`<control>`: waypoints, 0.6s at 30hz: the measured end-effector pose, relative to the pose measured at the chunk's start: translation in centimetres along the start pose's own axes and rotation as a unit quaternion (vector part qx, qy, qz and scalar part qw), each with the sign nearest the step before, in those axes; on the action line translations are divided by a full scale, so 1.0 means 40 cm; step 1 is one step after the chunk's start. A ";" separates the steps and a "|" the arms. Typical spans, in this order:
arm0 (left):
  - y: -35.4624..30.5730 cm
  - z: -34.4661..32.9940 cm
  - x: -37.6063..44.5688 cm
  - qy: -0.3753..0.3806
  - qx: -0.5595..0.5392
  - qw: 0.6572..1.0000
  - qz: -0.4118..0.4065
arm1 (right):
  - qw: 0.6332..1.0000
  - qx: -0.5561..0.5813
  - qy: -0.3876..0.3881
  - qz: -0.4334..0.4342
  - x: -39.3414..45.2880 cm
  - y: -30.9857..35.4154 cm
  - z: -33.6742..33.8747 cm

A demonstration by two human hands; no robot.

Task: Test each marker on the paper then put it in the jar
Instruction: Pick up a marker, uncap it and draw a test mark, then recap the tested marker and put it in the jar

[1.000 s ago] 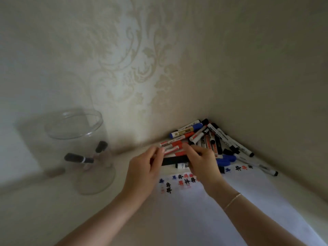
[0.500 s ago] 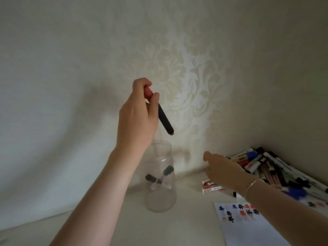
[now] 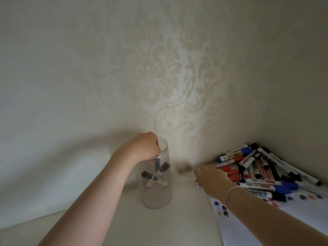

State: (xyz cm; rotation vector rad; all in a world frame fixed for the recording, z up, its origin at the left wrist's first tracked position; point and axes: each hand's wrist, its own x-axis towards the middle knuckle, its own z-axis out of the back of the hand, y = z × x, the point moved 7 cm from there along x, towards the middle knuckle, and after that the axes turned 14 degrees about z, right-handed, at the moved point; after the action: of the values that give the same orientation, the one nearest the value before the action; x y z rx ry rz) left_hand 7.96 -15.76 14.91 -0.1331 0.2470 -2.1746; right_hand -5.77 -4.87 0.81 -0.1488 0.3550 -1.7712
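So the left hand (image 3: 143, 148) is dipping into the jar (image 3: 157, 192) mouth, apparently letting a marker (image 3: 157, 165) go just below its fingers; can't tell the grip. Right hand (image 3: 211, 180), fingers loose, is reaching the pile (image 3: 257, 167).

Left hand (image 3: 144, 147): at the mouth of the clear jar (image 3: 157, 196), fingers dipped inside the rim.
Jar: upright on the pale table (image 3: 177, 224) — 2 black-capped markers (image 3: 154, 177) crossed inside, a dark third one blurred just under the fingers.
Right hand (image 3: 212, 180): on the marker pile (image 3: 262, 167) in the corner; grip unclear.
Paper (image 3: 248, 228): beside the pile — black, blue, red test marks.
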 end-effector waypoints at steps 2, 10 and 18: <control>-0.001 -0.015 0.012 0.061 0.018 0.998 -0.005 | 0.999 -0.038 0.008 0.028 0.007 0.010 -0.004; -0.100 0.120 -0.114 -0.305 -0.055 0.945 -0.104 | 0.990 0.054 -0.118 0.064 -0.028 0.008 0.067; -0.245 -0.185 -0.140 0.062 -0.228 0.962 -0.140 | 0.504 0.660 -0.520 -0.199 -0.228 -0.212 0.189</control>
State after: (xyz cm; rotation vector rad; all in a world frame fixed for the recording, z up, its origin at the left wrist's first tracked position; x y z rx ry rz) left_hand 2.02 -4.75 9.89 -0.3059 0.8461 -2.3728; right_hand -9.34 4.40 11.45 -0.1511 -2.0471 -1.5504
